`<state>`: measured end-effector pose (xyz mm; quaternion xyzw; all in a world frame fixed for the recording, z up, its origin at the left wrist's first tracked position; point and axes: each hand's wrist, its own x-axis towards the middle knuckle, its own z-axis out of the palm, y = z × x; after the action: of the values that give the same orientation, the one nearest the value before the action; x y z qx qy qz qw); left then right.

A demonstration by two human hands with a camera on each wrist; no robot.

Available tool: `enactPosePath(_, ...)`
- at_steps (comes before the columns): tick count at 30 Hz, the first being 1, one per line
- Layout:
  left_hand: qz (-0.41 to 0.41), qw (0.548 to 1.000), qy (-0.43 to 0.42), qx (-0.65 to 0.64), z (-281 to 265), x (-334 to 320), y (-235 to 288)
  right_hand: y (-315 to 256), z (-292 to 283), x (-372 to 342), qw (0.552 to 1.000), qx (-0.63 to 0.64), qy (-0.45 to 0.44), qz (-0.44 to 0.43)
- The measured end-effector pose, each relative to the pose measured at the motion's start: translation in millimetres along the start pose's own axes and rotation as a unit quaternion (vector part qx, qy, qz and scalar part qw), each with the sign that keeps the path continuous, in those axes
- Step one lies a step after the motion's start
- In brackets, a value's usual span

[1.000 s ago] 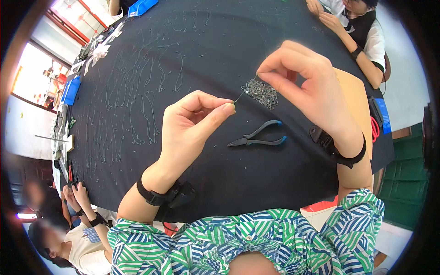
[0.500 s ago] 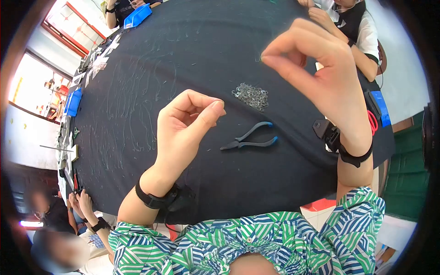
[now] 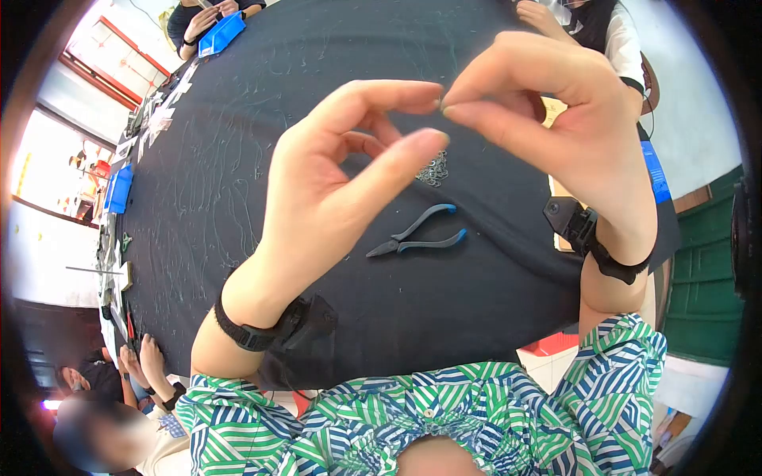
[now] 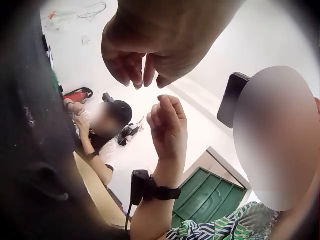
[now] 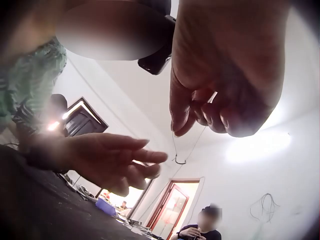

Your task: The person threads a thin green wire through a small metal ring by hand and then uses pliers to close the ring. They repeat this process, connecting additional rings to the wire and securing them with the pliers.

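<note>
My right hand (image 3: pixel 548 119) pinches a thin line between thumb and forefinger. In the right wrist view a small fish hook (image 5: pixel 180 161) hangs from the fine line just under those fingertips. My left hand (image 3: pixel 341 166) is beside it, thumb and forefinger spread apart, forefinger tip right by the right fingertips. Nothing shows between the left fingers. Below the hands, a pile of small metal hooks (image 3: pixel 433 170) lies on the black cloth (image 3: pixel 444 317), partly hidden by the left thumb. Nearer to me lie pliers (image 3: pixel 397 241) with grey, blue-tipped handles, spread apart.
Many thin lines (image 3: pixel 210 190) are spread over the cloth on the left. Blue bins (image 3: pixel 222 33) (image 3: pixel 119 189) stand along the far and left edges. A tan board (image 3: pixel 562 214) lies partly behind my right wrist. Other people sit around the table.
The line was stretched between both hands a second ago. Both hands have risen from the table; the left thumb and forefinger have parted, and that hand has moved up toward the right one.
</note>
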<state>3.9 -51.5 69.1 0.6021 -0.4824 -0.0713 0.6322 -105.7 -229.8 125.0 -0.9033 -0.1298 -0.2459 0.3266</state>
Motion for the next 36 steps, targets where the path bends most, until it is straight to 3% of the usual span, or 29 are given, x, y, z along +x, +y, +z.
enactPosePath(3,-0.047,0.997,-0.045,0.030,-3.1,3.0,-4.0,8.9,14.6,-0.6,1.000,0.000,0.016,-0.015)
enactPosePath(14,-0.141,0.985,-0.012,-0.098,-22.5,-5.2,-4.2,31.7,5.7,-1.5,0.999,-0.006,-0.039,0.027)
enactPosePath(20,-0.170,0.972,-0.028,-0.157,-33.5,-14.0,-18.7,37.3,17.6,2.5,0.989,0.116,-0.091,0.032)
enactPosePath(23,-0.175,0.973,-0.041,-0.142,-30.8,-13.4,-17.7,30.5,25.9,5.1,0.987,0.144,-0.070,0.026)
enactPosePath(29,-0.160,0.984,-0.037,-0.074,-19.2,-16.6,-15.5,28.6,51.5,5.0,0.937,0.333,-0.065,0.086)
enactPosePath(36,-0.182,0.978,-0.023,-0.100,-20.9,-21.6,-21.5,30.8,58.5,3.4,0.936,0.343,-0.011,0.079)
